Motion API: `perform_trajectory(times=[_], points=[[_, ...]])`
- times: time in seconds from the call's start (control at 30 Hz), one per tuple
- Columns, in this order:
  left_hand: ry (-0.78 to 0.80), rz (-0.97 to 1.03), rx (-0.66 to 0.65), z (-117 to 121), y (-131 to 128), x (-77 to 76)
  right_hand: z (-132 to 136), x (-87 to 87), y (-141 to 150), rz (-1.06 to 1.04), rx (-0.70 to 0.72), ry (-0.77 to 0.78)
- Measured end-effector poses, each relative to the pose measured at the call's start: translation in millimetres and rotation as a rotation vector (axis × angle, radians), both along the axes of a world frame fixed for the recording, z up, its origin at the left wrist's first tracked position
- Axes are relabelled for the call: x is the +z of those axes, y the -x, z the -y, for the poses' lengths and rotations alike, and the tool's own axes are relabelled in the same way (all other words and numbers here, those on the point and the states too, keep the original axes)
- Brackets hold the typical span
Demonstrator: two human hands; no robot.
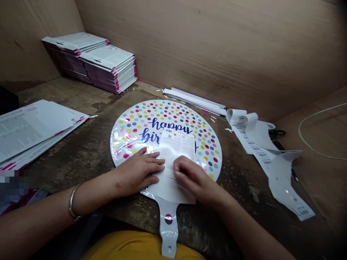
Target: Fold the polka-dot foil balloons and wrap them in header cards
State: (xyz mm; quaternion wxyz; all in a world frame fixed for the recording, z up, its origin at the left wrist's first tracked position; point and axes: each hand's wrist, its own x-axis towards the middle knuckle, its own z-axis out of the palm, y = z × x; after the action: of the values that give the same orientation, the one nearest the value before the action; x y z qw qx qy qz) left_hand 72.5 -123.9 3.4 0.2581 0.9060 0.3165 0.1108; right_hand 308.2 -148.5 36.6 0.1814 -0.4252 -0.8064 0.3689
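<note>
A round foil balloon (127, 124) with coloured dots and blue "happy birthday" lettering lies flat on the wooden table, its tail pointing toward me. On top of it rests a printed paper sheet (169, 191), covering part of the lettering. My left hand (142, 168) is spread flat across the balloon and the sheet's left edge. Over the sheet's right side, my right hand (191, 177) is curled closed, knuckles toward the paper. Whether anything is inside its fingers is hidden.
Two stacks of printed packets (108, 65) stand at the back left. More large printed sheets (35, 126) lie at the left. A curling strip of barcode labels (262, 159) stretches along the right, near black-handled scissors (278, 133). Folded white strips (193, 101) lie against the back wall (203, 47).
</note>
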Motion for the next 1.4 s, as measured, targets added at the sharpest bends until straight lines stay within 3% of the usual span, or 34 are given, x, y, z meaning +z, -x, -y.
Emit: perform_trajectory(times=[0.07, 0.17, 0.23, 0.3, 0.4, 0.47, 0.5, 0.53, 0.6, 0.7, 0.77, 0.87, 1.07, 1.3, 1.4], points=[[-0.001, 0.006, -0.011, -0.6, 1.2, -1.0, -0.1, 5.6, -13.6, -0.067, -0.08, 0.107], [-0.005, 0.003, -0.011, -1.0, 1.3, -1.7, -2.1, 2.8, -12.7, -0.002, -0.182, -0.014], [-0.005, -0.004, -0.007, -0.8, 1.0, -1.2, -2.5, -2.6, -0.8, 0.069, -0.09, -0.126], [-0.004, -0.01, -0.008, -0.5, 1.9, 0.2, 1.1, -2.9, 5.7, 0.108, 0.012, -0.143], [0.002, -0.024, 0.0, -0.5, 7.9, 3.0, 20.1, 16.0, -18.1, 0.124, -0.015, 0.127], [0.005, -0.031, 0.015, -1.0, 12.6, 4.8, 39.0, 35.5, -49.9, 0.111, 0.079, 0.526], [0.002, -0.03, 0.02, -1.4, 14.0, 5.5, 48.0, 43.6, -64.3, 0.108, 0.002, 0.605], [-0.005, -0.028, 0.024, -1.8, 14.3, 6.0, 55.5, 48.9, -74.6, 0.153, -0.115, 0.571], [-0.032, -0.026, 0.029, -2.4, 11.0, 6.4, 64.1, 48.7, -77.9, 0.268, -0.351, 0.355], [-0.071, -0.042, 0.048, -2.6, 0.8, 5.7, 61.2, 27.8, -48.0, 0.331, -0.492, 0.008], [-0.082, -0.05, 0.058, -2.6, -4.4, 4.3, 55.4, 11.8, -24.4, 0.333, -0.444, -0.133], [-0.084, -0.046, 0.06, -3.0, -5.5, 1.3, 51.1, -0.9, -8.4, 0.325, -0.406, -0.195], [-0.075, -0.002, 0.062, -6.2, -0.6, -1.8, 52.2, -4.1, -20.4, 0.272, -0.258, -0.144], [-0.079, 0.008, 0.051, -6.8, 0.7, -2.3, 53.0, -9.2, -27.7, 0.275, -0.162, -0.243], [-0.09, -0.001, 0.058, -8.3, 0.9, -2.8, 54.5, -13.9, -25.8, 0.309, -0.151, -0.361]])
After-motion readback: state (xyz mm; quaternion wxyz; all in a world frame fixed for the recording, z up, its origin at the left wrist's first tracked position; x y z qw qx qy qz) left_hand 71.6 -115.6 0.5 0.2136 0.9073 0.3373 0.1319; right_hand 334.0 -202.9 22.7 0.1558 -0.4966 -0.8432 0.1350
